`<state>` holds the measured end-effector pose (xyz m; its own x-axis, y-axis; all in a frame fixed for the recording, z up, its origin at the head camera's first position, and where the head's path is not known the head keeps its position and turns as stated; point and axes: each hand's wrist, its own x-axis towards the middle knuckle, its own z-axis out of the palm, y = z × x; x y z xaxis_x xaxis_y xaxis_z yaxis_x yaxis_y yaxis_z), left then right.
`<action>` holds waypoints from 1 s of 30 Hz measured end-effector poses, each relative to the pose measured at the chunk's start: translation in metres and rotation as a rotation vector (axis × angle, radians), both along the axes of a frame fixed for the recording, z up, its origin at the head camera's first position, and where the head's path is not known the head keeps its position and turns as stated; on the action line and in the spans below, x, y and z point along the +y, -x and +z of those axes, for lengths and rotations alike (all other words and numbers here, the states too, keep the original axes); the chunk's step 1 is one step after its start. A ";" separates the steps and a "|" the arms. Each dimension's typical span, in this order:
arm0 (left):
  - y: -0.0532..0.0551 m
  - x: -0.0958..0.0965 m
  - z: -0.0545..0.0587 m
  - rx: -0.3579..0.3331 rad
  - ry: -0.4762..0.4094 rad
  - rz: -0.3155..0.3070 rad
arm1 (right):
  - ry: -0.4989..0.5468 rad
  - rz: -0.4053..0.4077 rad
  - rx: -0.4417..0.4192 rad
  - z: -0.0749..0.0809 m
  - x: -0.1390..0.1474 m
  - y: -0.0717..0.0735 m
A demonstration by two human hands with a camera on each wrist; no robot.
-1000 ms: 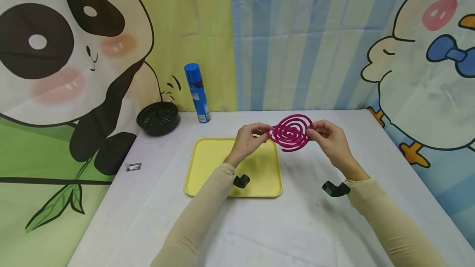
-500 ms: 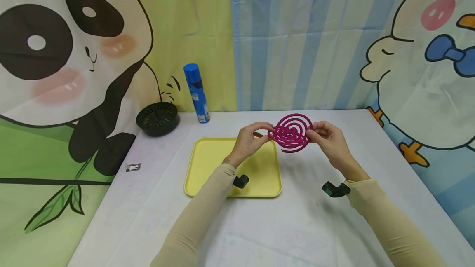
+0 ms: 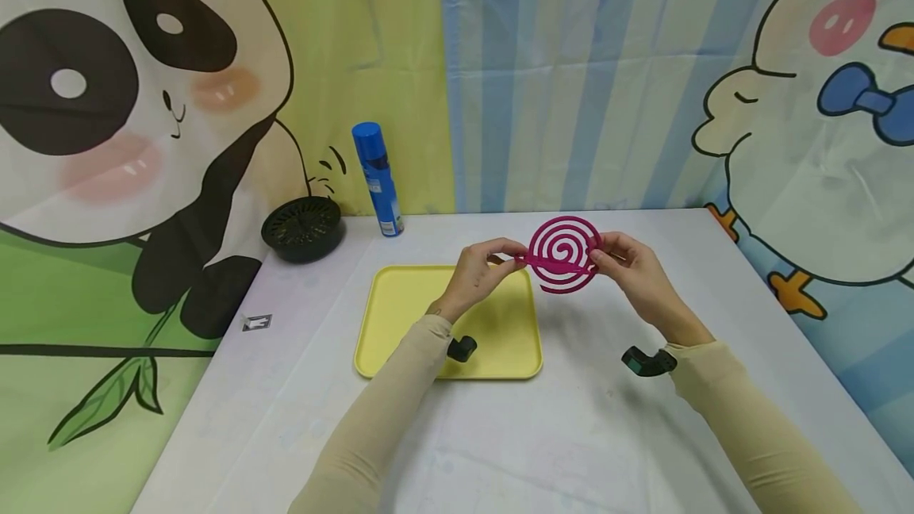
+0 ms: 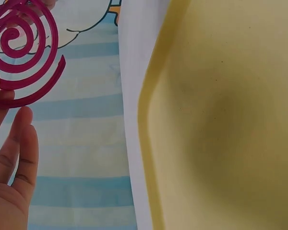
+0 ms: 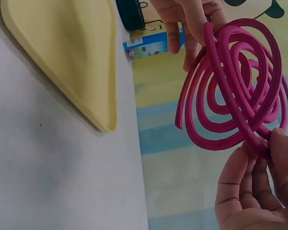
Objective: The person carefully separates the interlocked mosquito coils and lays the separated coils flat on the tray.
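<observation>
Two magenta mosquito coils are held up above the table, nested and crossing each other. In the head view one coil (image 3: 563, 247) faces me as a flat spiral, while the other coil (image 3: 555, 266) is seen nearly edge-on across its lower half. My left hand (image 3: 478, 278) pinches the left edge between thumb and fingers. At the opposite rim, my right hand (image 3: 638, 276) pinches with thumb and forefinger. The right wrist view shows the crossing rings (image 5: 249, 125) best, with my left hand at the top. In the left wrist view the coil is cut by the frame's edge.
Under my left forearm lies a yellow tray (image 3: 400, 355) on the white table (image 3: 571, 435). A blue spray can (image 3: 379, 181) and a black round slotted holder (image 3: 303, 230) stand at the back left. Printed cloth hangs behind the table.
One coil has tilted from lying over the other to nearly edge-on, so the facing spiral shows more clearly. Both hands stay almost in place and keep their pinch.
</observation>
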<state>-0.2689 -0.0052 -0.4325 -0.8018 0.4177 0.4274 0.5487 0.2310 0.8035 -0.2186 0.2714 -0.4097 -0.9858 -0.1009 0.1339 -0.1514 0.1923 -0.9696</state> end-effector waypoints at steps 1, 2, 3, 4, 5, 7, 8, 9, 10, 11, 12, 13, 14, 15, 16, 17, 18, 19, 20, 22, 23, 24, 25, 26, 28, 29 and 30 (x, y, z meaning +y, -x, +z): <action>0.000 0.000 0.000 0.004 0.001 -0.002 | 0.004 0.006 -0.008 0.000 0.000 0.000; 0.000 -0.001 0.000 0.007 0.002 -0.004 | 0.008 0.012 -0.017 0.000 0.000 0.001; 0.000 -0.001 0.000 0.011 0.005 -0.007 | 0.017 0.016 -0.023 0.000 0.000 0.001; 0.000 -0.001 -0.001 0.015 0.008 -0.009 | 0.028 0.018 -0.032 0.000 -0.001 0.001; 0.000 -0.001 -0.001 0.019 0.009 -0.011 | 0.039 0.019 -0.040 0.000 -0.001 0.001; 0.001 -0.002 -0.001 0.028 0.012 -0.015 | 0.044 0.016 -0.054 0.000 -0.001 0.002; 0.001 -0.002 -0.001 0.031 0.013 -0.018 | 0.043 0.011 -0.061 0.000 -0.002 0.002; 0.001 -0.002 -0.001 0.035 0.014 -0.019 | 0.038 0.007 -0.067 0.001 -0.003 0.002; 0.001 -0.002 -0.001 0.038 0.015 -0.022 | 0.024 0.005 -0.070 0.001 -0.003 0.002; 0.001 -0.002 -0.001 0.040 0.018 -0.025 | 0.009 0.003 -0.071 0.001 -0.003 0.002; 0.001 -0.002 -0.001 0.040 0.020 -0.027 | -0.003 -0.002 -0.073 0.001 -0.004 0.002; 0.001 -0.002 -0.001 0.039 0.022 -0.029 | -0.017 -0.004 -0.071 0.002 -0.004 0.002; 0.001 -0.002 -0.001 0.038 0.025 -0.030 | -0.029 -0.004 -0.067 0.002 -0.004 0.001; 0.001 -0.003 -0.001 0.037 0.029 -0.031 | -0.040 -0.004 -0.064 0.002 -0.004 0.001; 0.001 -0.003 -0.001 0.035 0.034 -0.034 | -0.049 -0.005 -0.061 0.003 -0.005 0.001; 0.001 -0.003 0.000 0.033 0.040 -0.033 | -0.053 -0.006 -0.060 0.003 -0.005 0.001; 0.001 -0.004 0.000 0.029 0.044 -0.033 | -0.056 -0.007 -0.061 0.004 -0.005 0.002; 0.000 -0.004 0.000 0.026 0.050 -0.034 | -0.062 -0.008 -0.061 0.004 -0.005 0.002; 0.000 -0.004 0.000 0.022 0.054 -0.035 | -0.064 -0.008 -0.065 0.004 -0.005 0.002; 0.000 -0.005 -0.001 0.008 0.061 -0.034 | -0.062 -0.010 -0.078 0.004 -0.005 0.002; 0.000 -0.005 -0.001 -0.001 0.063 -0.032 | -0.061 -0.013 -0.085 0.004 -0.005 0.002; 0.000 -0.005 -0.001 -0.012 0.061 -0.034 | -0.059 -0.016 -0.092 0.004 -0.005 0.002; 0.000 -0.005 -0.002 -0.024 0.059 -0.034 | -0.056 -0.020 -0.096 0.003 -0.005 0.002; 0.000 -0.005 -0.002 -0.036 0.055 -0.035 | -0.053 -0.026 -0.100 0.003 -0.005 0.002; -0.001 -0.004 -0.002 -0.059 0.048 -0.039 | -0.043 -0.038 -0.101 0.002 -0.005 0.003; -0.001 -0.004 -0.001 -0.069 0.044 -0.041 | -0.040 -0.046 -0.099 0.001 -0.006 0.003; -0.002 -0.004 -0.001 -0.078 0.039 -0.044 | -0.035 -0.053 -0.095 0.001 -0.006 0.003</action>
